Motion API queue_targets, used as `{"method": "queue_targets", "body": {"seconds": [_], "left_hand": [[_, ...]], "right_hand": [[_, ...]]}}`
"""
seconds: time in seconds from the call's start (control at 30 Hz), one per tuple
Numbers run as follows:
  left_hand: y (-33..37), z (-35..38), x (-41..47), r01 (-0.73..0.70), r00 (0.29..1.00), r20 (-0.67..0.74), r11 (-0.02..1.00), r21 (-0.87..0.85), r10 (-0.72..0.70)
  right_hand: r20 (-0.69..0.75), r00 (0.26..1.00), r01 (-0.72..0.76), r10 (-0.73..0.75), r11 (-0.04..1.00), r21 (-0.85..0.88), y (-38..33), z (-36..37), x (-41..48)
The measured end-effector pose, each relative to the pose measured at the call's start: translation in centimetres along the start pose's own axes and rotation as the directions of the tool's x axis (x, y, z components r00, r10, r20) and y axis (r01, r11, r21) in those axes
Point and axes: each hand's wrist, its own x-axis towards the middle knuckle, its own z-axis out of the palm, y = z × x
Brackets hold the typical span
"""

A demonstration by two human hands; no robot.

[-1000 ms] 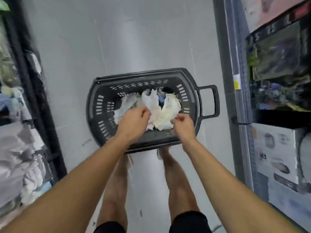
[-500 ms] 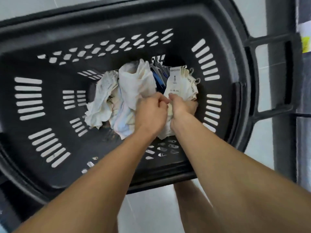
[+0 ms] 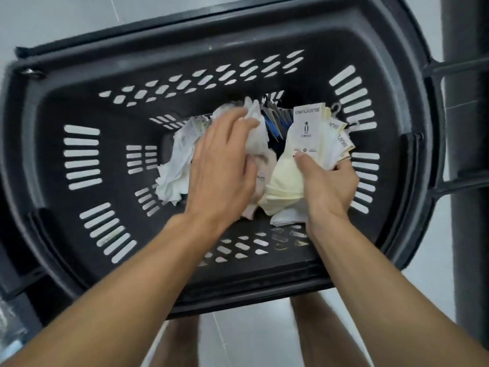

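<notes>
You are reaching both arms down into the dark plastic basket on the pale floor. Your right hand is gripping the bundle of yellow socks at the right of the basket's bottom, thumb pressing on its white label card and fingers curling round the far side. Your left hand is lying over the white socks heaped just beside that bundle, fingers nearly straight and close together, their tips resting on one white sock.
</notes>
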Motion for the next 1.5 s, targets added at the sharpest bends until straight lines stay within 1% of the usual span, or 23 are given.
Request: {"method": "queue_targets", "body": {"seconds": [0.07,0.13,0.2,0.27,0.37,0.43,0.47,0.53,0.57,0.6,0.63,0.7,0.77,0.87,0.9,0.97,1.0,1.03,1.13,1.2,1.3,1.43,1.5], "left_hand": [[-0.8,-0.4,2.5,0.009,0.991,0.128,0.99,0.138,-0.027],[-1.7,-0.3,4.2,0.115,0.944,0.284,0.976,0.187,-0.166],[-2.5,-0.2,4.6,0.161,0.916,0.333,0.964,0.21,-0.225],[-2.8,-0.5,4.0,0.118,0.924,0.331,0.965,0.236,-0.194],[-3.5,-0.8,1.2,-0.025,0.892,0.446,0.974,0.225,-0.081],[-4.6,-0.7,-1.1,-0.021,0.847,0.527,0.985,0.173,-0.074],[-5.0,-0.7,-2.1,0.037,0.836,0.542,0.994,0.105,-0.089],[-5.5,-0.7,-3.4,0.288,0.835,0.507,0.955,-0.072,-0.214],[-5.7,-0.7,-3.6,0.428,0.83,0.457,0.89,-0.153,-0.321],[-5.9,-0.6,-3.5,0.524,0.818,0.397,0.824,-0.215,-0.416],[-6.1,-0.4,-3.1,0.558,0.819,0.323,0.792,-0.25,-0.475],[-6.9,0.1,-2.8,0.553,0.833,0.182,0.798,-0.24,-0.523],[-7.6,0.6,-1.9,0.56,0.829,0.128,0.806,-0.19,-0.545],[-8.4,1.1,-0.7,0.645,0.763,0.091,0.744,-0.174,-0.64],[-8.7,1.1,-0.3,0.696,0.715,0.114,0.685,-0.215,-0.69],[-9.0,1.1,0.2,0.773,0.623,0.245,0.536,-0.34,-0.743],[-9.1,1.2,0.2,0.792,0.6,0.322,0.487,-0.369,-0.732],[-9.1,1.3,0.1,0.806,0.588,0.383,0.477,-0.351,-0.712],[-8.9,1.6,-0.2,0.819,0.572,0.397,0.519,-0.243,-0.718],[-8.9,1.7,-0.3,0.825,0.564,0.373,0.483,-0.294,-0.737],[-8.9,1.7,0.0,0.834,0.545,0.405,0.428,-0.347,-0.734],[-8.1,0.2,0.1,0.817,0.57,0.335,0.471,-0.334,-0.75],[-6.9,-1.4,-0.3,0.775,0.62,0.322,0.495,-0.394,-0.715]], "right_hand": [[0.032,0.996,0.086,-0.088,0.995,0.055,-0.9,-1.2,-2.1],[0.054,0.984,0.161,-0.17,0.976,0.143,-1.6,-2.5,-4.0],[0.047,0.975,0.202,-0.219,0.951,0.234,-2.0,-3.7,-5.4],[0.027,0.971,0.22,-0.239,0.929,0.298,-2.1,-4.7,-6.3],[0.013,0.969,0.228,-0.246,0.915,0.333,-2.1,-5.7,-7.1],[0.013,0.967,0.236,-0.254,0.914,0.33,-2.0,-6.0,-7.3],[0.015,0.966,0.239,-0.259,0.913,0.331,-2.0,-6.0,-7.3],[0.024,0.962,0.248,-0.271,0.91,0.332,-1.9,-6.0,-7.2],[0.029,0.961,0.25,-0.275,0.908,0.337,-1.8,-5.9,-7.1],[0.034,0.96,0.251,-0.279,0.904,0.345,-1.8,-5.9,-7.0],[0.041,0.958,0.25,-0.282,0.901,0.355,-1.8,-5.9,-6.8],[0.063,0.956,0.244,-0.285,0.898,0.366,-1.3,-5.4,-6.8],[0.073,0.954,0.244,-0.292,0.892,0.381,-1.4,-5.3,-6.7],[0.081,0.951,0.246,-0.297,0.892,0.38,-1.4,-4.9,-6.7],[0.088,0.95,0.245,-0.299,0.892,0.381,-1.4,-4.8,-6.7],[0.103,0.948,0.243,-0.301,0.895,0.374,-1.5,-4.7,-6.8],[0.111,0.947,0.242,-0.302,0.896,0.372,-1.5,-4.7,-6.9],[0.114,0.946,0.244,-0.304,0.897,0.368,-1.6,-4.7,-6.9],[0.121,0.945,0.244,-0.303,0.903,0.354,-1.6,-4.5,-6.8],[0.124,0.943,0.248,-0.31,0.9,0.358,-1.6,-4.5,-6.8],[0.161,0.924,0.272,-0.346,0.894,0.355,-1.8,-4.6,-6.9],[0.289,0.869,0.328,-0.403,0.904,0.276,-3.2,-5.3,-7.7],[0.374,0.827,0.355,-0.419,0.906,0.229,-4.6,-6.0,-8.6]]}}
